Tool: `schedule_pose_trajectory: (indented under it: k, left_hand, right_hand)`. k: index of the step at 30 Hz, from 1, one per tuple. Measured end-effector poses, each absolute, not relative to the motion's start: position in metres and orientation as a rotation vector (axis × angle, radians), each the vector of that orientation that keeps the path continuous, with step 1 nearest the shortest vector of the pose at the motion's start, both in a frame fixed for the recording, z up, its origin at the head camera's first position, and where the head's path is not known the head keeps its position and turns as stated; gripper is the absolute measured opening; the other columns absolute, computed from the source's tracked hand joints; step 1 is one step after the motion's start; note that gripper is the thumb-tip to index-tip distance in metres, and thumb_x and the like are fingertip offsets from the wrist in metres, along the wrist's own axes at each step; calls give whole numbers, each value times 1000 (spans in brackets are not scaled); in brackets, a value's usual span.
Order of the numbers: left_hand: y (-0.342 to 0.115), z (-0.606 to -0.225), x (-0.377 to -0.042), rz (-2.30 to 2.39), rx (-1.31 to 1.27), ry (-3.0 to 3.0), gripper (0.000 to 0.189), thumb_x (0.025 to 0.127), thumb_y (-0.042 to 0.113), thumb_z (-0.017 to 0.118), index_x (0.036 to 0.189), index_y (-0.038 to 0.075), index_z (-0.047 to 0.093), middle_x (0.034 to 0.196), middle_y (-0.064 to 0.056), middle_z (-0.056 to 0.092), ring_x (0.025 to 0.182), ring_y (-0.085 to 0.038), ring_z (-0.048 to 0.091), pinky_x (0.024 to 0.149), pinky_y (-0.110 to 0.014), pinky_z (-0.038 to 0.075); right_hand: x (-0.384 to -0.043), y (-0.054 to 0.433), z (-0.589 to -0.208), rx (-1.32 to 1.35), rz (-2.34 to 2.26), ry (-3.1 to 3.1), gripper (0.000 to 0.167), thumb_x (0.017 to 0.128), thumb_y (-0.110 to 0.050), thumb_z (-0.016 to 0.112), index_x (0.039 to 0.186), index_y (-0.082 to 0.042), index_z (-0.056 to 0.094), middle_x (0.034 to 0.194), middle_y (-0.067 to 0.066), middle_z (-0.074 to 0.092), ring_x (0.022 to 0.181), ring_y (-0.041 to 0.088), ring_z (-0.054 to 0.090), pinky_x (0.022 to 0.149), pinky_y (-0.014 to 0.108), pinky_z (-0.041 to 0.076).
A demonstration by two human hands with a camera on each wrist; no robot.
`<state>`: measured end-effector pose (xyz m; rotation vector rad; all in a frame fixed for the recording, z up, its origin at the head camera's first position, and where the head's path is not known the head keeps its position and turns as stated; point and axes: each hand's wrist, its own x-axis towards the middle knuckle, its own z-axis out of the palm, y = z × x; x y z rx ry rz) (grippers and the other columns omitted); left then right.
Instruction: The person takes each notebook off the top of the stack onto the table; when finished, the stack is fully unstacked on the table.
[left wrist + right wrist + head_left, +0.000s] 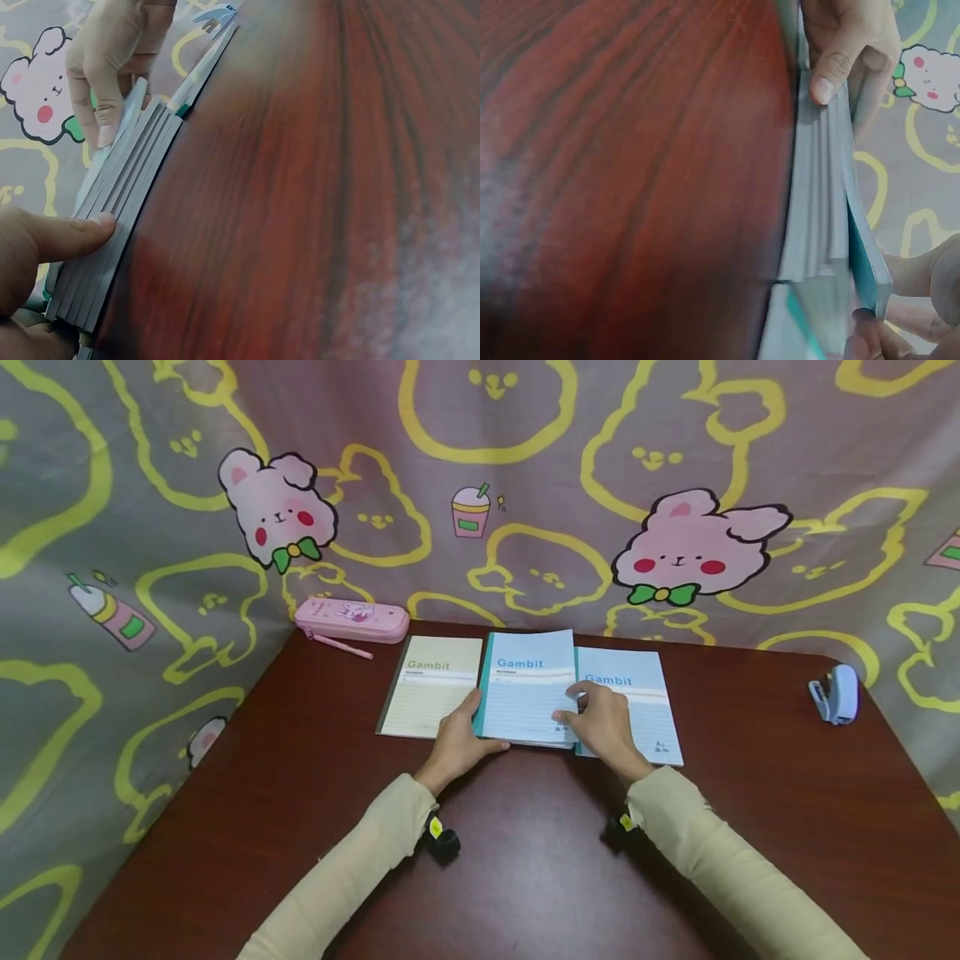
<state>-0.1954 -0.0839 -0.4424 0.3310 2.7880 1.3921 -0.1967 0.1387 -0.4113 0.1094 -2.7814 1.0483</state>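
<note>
A stack of notebooks (124, 202) lies in the middle of the table, topped by a light blue "Gambit" notebook (525, 652) with a green spine. My left hand (456, 739) holds the stack's near left corner, its thumb across the page edges. Between thumb and fingers, my right hand (606, 718) pinches the top notebook's right edge. In the right wrist view, that edge is raised and a gap shows above the notebooks below. A cream notebook (431, 689) lies left of the stack, and another light blue notebook (637, 718) lies on its right.
At the back left are a pink pencil case (352, 620) and a pink pen (341, 647). A light blue stapler (842, 693) stands near the table's right edge. Behind the brown table (510, 860) hangs a curtain (540, 460) with cartoon prints.
</note>
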Motion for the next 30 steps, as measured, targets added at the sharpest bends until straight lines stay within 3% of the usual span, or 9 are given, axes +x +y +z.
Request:
schedule_pose_trajectory:
  k: [6, 10, 12, 14, 17, 20, 23, 26, 30]
  left_hand:
    - [-78, -446, -194, 1410, 348, 2776, 100, 71, 15, 87, 150, 1, 29, 155, -15, 34, 136, -28, 44, 109, -41, 40]
    - [-76, -449, -193, 1402, 344, 2780, 99, 70, 18, 88, 150, 4, 31, 149, -13, 44, 129, -26, 52, 105, -40, 45]
    - [-76, -451, -192, 1397, 338, 2783, 100, 69, 20, 89, 150, 5, 33, 145, -13, 49, 123, -25, 56, 101, -39, 47]
    - [-75, -451, -192, 1405, 340, 2784, 100, 68, 20, 89, 149, 5, 33, 144, -14, 50, 119, -26, 58, 99, -40, 48]
    - [-75, -451, -192, 1412, 332, 2781, 100, 68, 20, 89, 149, 3, 33, 147, -15, 47, 121, -27, 57, 101, -41, 47]
    - [-76, -451, -193, 1390, 323, 2791, 100, 70, 21, 88, 150, 1, 31, 153, -16, 38, 131, -28, 49, 107, -40, 43]
    - [-78, -448, -194, 1365, 315, 2798, 101, 71, 23, 88, 150, -1, 29, 156, -17, 31, 140, -28, 39, 112, -40, 38]
    - [-80, -445, -195, 1358, 311, 2797, 101, 71, 24, 87, 150, -2, 29, 157, -19, 29, 142, -29, 35, 114, -41, 35]
    - [-83, -443, -196, 1359, 290, 2787, 102, 72, 25, 87, 150, -2, 28, 157, -19, 28, 143, -29, 33, 115, -41, 34]
  right_hand:
    - [-202, 149, -404, 46, 1437, -2816, 38, 87, -15, 72, 122, -3, 64, 114, 22, 62, 90, 28, 58, 62, 27, 45]
    - [-205, 154, -405, -57, 1749, -2808, 44, 91, -7, 64, 134, -6, 56, 138, 22, 44, 83, 23, 49, 63, 27, 46]
    - [-203, 158, -406, -91, 1821, -2769, 45, 92, -5, 62, 136, -8, 54, 144, 20, 40, 90, 23, 48, 67, 26, 46]
    - [-200, 165, -405, -104, 1848, -2717, 46, 92, -3, 60, 137, -9, 54, 147, 18, 38, 104, 26, 50, 71, 25, 45]
    - [-194, 182, -399, -100, 1837, -2659, 46, 91, 0, 60, 137, -9, 54, 151, 15, 37, 133, 28, 34, 70, 20, 43]
    - [-183, 205, -387, -138, 1823, -2633, 49, 91, -2, 62, 138, -10, 53, 152, 15, 35, 127, 31, 36, 63, 19, 42]
    - [-170, 231, -373, -194, 1800, -2624, 51, 93, -7, 62, 141, -13, 50, 148, 16, 38, 115, 28, 42, 67, 14, 45]
    - [-156, 261, -363, -216, 1770, -2626, 52, 95, -13, 61, 145, -18, 46, 141, 12, 41, 109, 19, 50, 77, 12, 51]
    - [-142, 306, -355, -235, 1872, -2538, 57, 93, -18, 64, 146, -21, 45, 129, 3, 47, 93, 7, 60, 73, 15, 55]
